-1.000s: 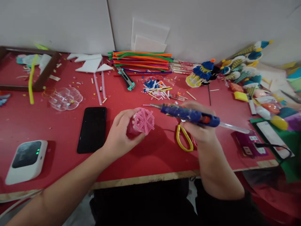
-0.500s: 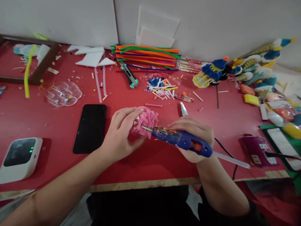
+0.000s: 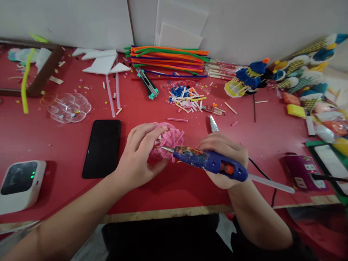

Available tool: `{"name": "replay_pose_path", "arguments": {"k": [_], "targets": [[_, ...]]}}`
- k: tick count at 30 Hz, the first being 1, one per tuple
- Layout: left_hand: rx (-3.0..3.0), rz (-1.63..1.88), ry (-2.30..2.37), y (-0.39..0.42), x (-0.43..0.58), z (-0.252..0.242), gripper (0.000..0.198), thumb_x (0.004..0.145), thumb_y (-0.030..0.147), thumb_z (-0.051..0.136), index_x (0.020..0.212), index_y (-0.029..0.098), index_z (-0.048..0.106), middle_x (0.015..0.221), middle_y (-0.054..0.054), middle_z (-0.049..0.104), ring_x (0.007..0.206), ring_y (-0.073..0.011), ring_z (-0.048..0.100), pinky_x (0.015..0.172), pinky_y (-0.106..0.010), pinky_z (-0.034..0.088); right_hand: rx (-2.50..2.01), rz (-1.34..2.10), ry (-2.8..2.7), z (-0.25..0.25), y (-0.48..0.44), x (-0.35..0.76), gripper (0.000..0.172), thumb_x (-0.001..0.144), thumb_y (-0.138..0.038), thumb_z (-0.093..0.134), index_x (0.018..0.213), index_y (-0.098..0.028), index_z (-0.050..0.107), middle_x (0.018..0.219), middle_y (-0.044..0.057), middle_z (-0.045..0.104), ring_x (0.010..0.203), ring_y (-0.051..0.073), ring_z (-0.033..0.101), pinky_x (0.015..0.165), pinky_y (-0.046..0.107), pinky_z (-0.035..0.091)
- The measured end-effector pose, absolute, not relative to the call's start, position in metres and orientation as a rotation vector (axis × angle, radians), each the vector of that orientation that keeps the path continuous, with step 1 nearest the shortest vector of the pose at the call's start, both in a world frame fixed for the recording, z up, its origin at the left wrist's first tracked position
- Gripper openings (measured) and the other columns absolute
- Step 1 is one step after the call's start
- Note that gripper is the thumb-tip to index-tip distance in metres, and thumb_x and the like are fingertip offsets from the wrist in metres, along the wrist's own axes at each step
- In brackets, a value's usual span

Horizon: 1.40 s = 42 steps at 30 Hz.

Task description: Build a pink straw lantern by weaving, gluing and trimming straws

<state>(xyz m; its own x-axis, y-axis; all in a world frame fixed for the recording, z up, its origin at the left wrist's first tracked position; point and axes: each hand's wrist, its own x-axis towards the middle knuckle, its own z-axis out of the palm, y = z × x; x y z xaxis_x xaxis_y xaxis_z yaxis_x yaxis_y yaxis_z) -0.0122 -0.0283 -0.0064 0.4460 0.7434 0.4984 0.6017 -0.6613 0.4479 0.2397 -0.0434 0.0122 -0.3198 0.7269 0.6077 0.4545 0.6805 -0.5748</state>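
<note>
My left hand (image 3: 141, 154) is curled round a pink ball-like piece (image 3: 174, 136) made of criss-crossed strips, holding it just above the red table. My right hand (image 3: 225, 150) grips a blue hot glue gun (image 3: 206, 159) smeared with dried paint or glue. Its metal nozzle points left and overlaps the pink piece; whether it touches cannot be told. A clear glue stick (image 3: 272, 183) sticks out of the gun's back end. Beyond my right hand shows a pointed metal blade (image 3: 213, 124), its other end hidden by the fingers.
A black phone (image 3: 102, 149) and a white device (image 3: 23, 186) lie to the left. Behind are a utility knife (image 3: 146, 83), pipe cleaners (image 3: 168, 61), cut bits (image 3: 186, 98) and a clear flower-shaped tray (image 3: 69, 108). A purple box (image 3: 303, 172) with a black cable stands right.
The camera view has shifted slightly. The glue gun's nozzle sits a little farther left over the pink piece; both hands keep their holds.
</note>
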Motion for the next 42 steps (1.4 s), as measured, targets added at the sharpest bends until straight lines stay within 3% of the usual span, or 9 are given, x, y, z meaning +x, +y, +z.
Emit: {"name": "replay_pose_path", "arguments": {"k": [26, 42], "targets": [[2.515, 1.013, 1.199, -0.028, -0.012, -0.005, 0.064, 0.086, 0.027, 0.070, 0.144, 0.026, 0.043, 0.134, -0.014, 0.059, 0.126, -0.0330, 0.058, 0.108, -0.050, 0.050, -0.941, 0.327, -1.955, 0.010, -0.043, 0.242, 0.016, 0.071, -0.026, 0.059, 0.086, -0.023, 0.063, 0.077, 0.004, 0.067, 0.067, 0.021, 0.063, 0.064, 0.039, 0.054], [2.463, 1.032, 1.234, -0.027, -0.011, -0.009, 0.065, 0.085, 0.035, 0.074, 0.142, 0.025, 0.044, 0.135, -0.015, 0.060, 0.128, -0.0332, 0.057, 0.109, -0.051, 0.050, -0.965, 0.391, -1.921, 0.012, -0.042, 0.253, 0.013, 0.079, -0.033, 0.061, 0.087, -0.023, 0.066, 0.079, 0.006, 0.071, 0.067, 0.022, 0.066, 0.064, 0.039, 0.055]]}}
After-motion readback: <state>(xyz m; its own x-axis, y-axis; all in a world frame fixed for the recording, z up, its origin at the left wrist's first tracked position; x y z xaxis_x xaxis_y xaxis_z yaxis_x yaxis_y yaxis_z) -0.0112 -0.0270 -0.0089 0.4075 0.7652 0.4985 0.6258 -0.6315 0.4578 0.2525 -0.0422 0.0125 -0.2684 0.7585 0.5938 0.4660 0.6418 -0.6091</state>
